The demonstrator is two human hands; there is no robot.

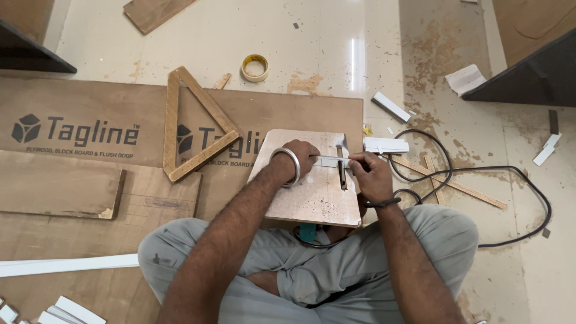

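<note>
We note left hand (300, 157) and right hand (367, 171) both clamped on white strip (329, 161), bridging saw slot (342, 174) in board (312, 192) on lap. Risk: fingers near slot; unsecured board may tip; cable (480, 171) could snag.

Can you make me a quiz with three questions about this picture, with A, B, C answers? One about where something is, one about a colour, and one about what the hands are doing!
1. Where is the roll of tape?
A. On the floor beyond the wooden triangle
B. On the person's lap
C. On the small board

2. What colour is the cable on the floor?
A. Red
B. Black
C. Yellow

3. What are the hands doing?
A. Resting flat on the floor
B. Both gripping the tape roll
C. Holding a thin white strip over the small board

Answers:
1 A, the roll lies on the pale floor past the triangle.
2 B, it curls dark black to the right.
3 C, the left hand and the right hand each hold an end of the strip.
</note>
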